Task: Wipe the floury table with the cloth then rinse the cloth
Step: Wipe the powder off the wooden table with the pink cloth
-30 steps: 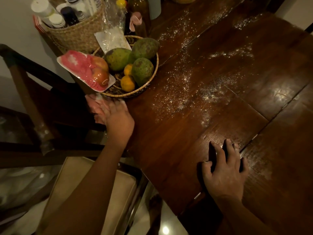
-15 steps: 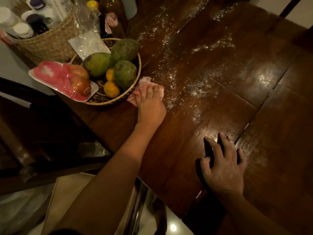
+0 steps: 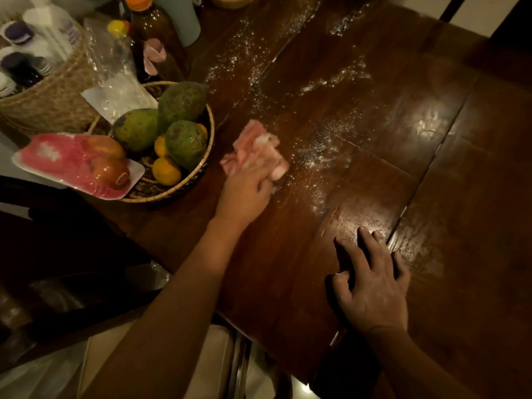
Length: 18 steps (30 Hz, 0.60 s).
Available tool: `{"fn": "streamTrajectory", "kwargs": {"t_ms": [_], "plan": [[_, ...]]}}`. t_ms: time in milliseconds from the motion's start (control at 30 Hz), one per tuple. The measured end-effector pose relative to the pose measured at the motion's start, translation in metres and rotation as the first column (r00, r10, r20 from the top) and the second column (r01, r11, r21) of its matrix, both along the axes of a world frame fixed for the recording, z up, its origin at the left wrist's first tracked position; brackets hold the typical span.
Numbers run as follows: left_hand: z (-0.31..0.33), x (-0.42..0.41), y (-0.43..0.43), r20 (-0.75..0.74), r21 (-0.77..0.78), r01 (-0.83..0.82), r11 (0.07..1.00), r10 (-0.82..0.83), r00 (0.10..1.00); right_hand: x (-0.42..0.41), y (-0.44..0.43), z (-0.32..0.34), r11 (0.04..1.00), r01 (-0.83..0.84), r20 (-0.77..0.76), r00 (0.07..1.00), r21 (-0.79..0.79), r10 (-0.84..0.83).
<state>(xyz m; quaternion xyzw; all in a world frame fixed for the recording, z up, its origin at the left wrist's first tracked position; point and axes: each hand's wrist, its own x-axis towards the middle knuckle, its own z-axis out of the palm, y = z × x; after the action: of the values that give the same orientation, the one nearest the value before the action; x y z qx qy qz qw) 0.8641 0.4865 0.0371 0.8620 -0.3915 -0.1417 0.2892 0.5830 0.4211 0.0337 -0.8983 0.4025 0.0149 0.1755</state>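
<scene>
A pink cloth [image 3: 253, 141] lies crumpled on the dark wooden table [image 3: 288, 269], just right of the fruit basket. My left hand [image 3: 246, 188] presses down on it with blurred, flat fingers. White flour [image 3: 322, 156] is scattered to the right of the cloth and in streaks toward the far edge [image 3: 244, 59]. My right hand [image 3: 371, 283] rests flat on the table near its front edge, fingers spread, holding nothing. A faint flour patch [image 3: 417, 254] lies just right of it.
A woven fruit basket [image 3: 201, 174] with avocados and oranges stands left of the cloth, with a pink wrapped tray [image 3: 66, 165] leaning on it. Behind are a wicker basket [image 3: 49, 102] of jars and brown bottles [image 3: 152, 33]. A chair [image 3: 72, 254] sits at the left edge.
My left hand has swept the cloth from the table's left edge rightward past the fruit basket into the flour. My right hand has stayed planted on the table.
</scene>
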Motion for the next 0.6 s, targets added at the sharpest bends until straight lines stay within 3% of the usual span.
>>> {"fn": "streamTrajectory", "kwargs": {"t_ms": [100, 233, 333, 433, 500, 600], "plan": [[0.001, -0.011, 0.059, -0.015, -0.043, -0.161, 0.986, 0.161, 0.987, -0.002, -0.001, 0.000, 1.000, 0.007, 0.007, 1.000, 0.004, -0.007], [-0.011, -0.055, 0.075, 0.071, 0.060, -0.285, 0.957, 0.280, 0.957, -0.002, -0.001, -0.001, 1.000, 0.008, 0.006, 1.000, 0.006, -0.008], [-0.014, -0.097, 0.065, 0.046, 0.095, -0.043, 0.995, 0.038, 0.998, -0.003, 0.000, -0.001, 1.000, 0.010, 0.006, 1.000, 0.006, -0.010], [-0.011, -0.079, 0.037, 0.073, 0.091, 0.178, 0.980, -0.185, 0.980, 0.000, -0.001, 0.001, 1.000, 0.015, 0.012, 1.000, -0.001, -0.015], [-0.011, -0.048, 0.002, 0.112, 0.086, 0.104, 0.991, -0.113, 0.987, 0.000, -0.001, 0.000, 1.000, 0.015, 0.009, 1.000, -0.005, -0.015], [-0.012, -0.017, -0.059, 0.124, 0.128, -0.164, 0.978, 0.148, 0.981, -0.001, 0.000, -0.001, 1.000, 0.019, -0.004, 1.000, -0.005, -0.019]]}}
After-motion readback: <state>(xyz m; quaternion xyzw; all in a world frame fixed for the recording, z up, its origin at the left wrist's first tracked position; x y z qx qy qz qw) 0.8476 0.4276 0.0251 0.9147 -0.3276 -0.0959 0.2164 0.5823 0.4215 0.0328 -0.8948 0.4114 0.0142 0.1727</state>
